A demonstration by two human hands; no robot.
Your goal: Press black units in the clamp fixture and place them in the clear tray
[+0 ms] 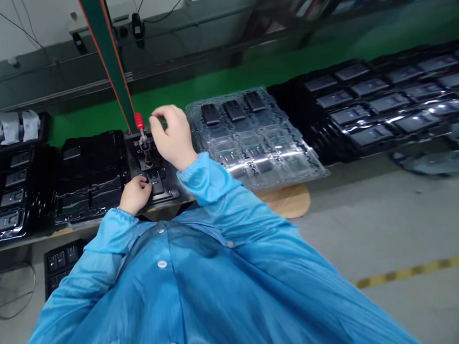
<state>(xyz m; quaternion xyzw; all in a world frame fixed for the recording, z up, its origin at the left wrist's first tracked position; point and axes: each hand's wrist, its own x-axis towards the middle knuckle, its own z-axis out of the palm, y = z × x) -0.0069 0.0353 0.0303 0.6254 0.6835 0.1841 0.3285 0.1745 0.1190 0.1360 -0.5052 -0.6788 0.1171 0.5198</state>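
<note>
A toggle clamp with a red handle (139, 121) stands upright on a dark metal fixture (172, 191). My right hand (175, 136) hangs just right of the handle, fingers bent and thumb apart, with nothing seen between them. A small black plastic case (155, 182) lies in the fixture's seat, below the clamp's plunger (148, 158). At the case's left edge is my left hand (135, 195), its fingers curled and their tips against the case.
To the right, a stack of clear plastic trays (247, 140) bears several black cases. Black trays (94, 163) lie left of the fixture, and more black trays (364, 108) with parts stand far right. A green post (105, 45) rises behind the clamp.
</note>
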